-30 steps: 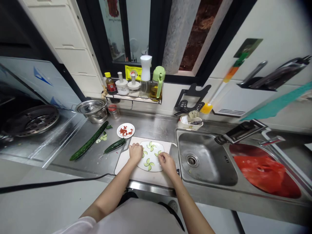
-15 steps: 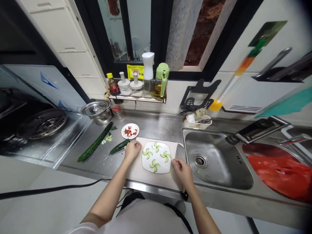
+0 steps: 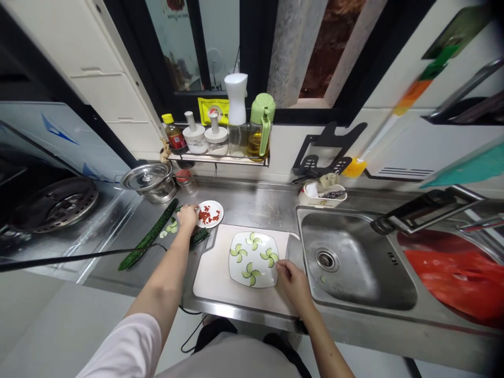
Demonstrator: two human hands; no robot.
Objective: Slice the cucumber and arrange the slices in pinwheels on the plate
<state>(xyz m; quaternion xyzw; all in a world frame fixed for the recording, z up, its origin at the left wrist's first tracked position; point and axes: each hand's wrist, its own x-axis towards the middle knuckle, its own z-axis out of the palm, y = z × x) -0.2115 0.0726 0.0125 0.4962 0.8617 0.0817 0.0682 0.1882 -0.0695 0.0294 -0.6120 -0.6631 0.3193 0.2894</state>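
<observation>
A squarish white plate (image 3: 260, 279) lies on the pale cutting board (image 3: 212, 273) and carries several pinwheels of green cucumber slices. At its right rim is my right hand (image 3: 293, 281), fingers curled and thumb against the forefinger; whatever may be in them is hidden. My left hand (image 3: 188, 218) reaches far left, its fingertips closed at the left rim of a small white plate (image 3: 219, 206) with chopped red bits (image 3: 208, 214). Beneath my left wrist a short cucumber piece (image 3: 200, 236) is partly covered. Loose cucumber slices (image 3: 172, 227) and a long cucumber (image 3: 151, 233) lie further left.
To the right is a steel sink (image 3: 362, 273), with a red plastic bag (image 3: 449, 278) beyond it. A knife blade (image 3: 293, 249) lies along the board's right side. A lidded steel pot (image 3: 151, 184) stands back left, below a seasoning shelf (image 3: 220, 157). A dark cord (image 3: 86, 254) crosses the left side.
My left hand has moved from the board's upper left corner, left and away from me, to the small plate. My right hand stays by the squarish plate. The view has shifted slightly.
</observation>
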